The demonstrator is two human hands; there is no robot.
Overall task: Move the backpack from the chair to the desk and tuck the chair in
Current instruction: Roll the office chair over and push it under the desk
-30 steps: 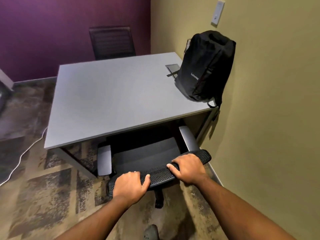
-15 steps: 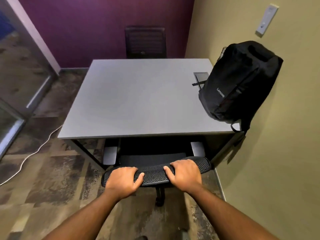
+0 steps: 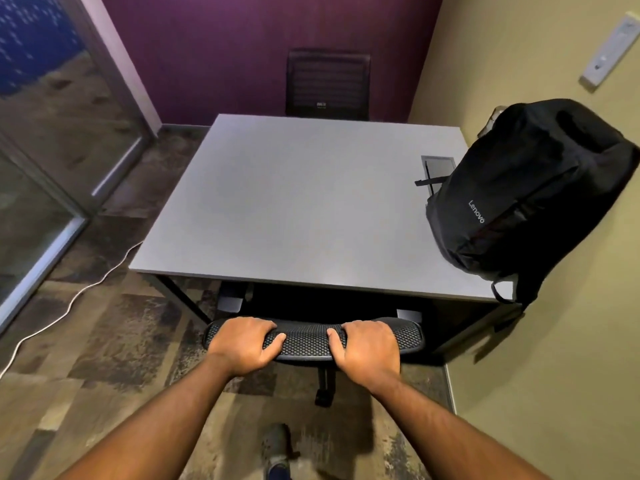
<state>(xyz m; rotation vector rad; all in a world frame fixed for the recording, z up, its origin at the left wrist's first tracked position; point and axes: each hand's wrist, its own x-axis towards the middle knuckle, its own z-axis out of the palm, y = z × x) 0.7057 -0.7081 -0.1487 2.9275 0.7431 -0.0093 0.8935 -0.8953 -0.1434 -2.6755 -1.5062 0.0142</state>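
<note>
A black Lenovo backpack [image 3: 526,192] stands upright on the right side of the grey desk [image 3: 298,202], leaning against the yellow wall. The black mesh-backed chair [image 3: 308,339] sits under the desk's near edge; its seat is hidden and only the backrest top, the armrest tips and a base leg show. My left hand [image 3: 242,342] grips the left part of the backrest top. My right hand [image 3: 367,346] grips its right part.
A second dark chair [image 3: 327,84] stands at the desk's far side against the purple wall. A glass partition [image 3: 41,161] runs along the left, and a white cable [image 3: 69,303] trails over the patterned carpet. The yellow wall [image 3: 554,375] closes in on the right. My shoe [image 3: 277,445] is below.
The chair has rolled further under the desk, so its seat and most of its armrests are now hidden. Both hands have stayed on the backrest. My view has swung to the left.
</note>
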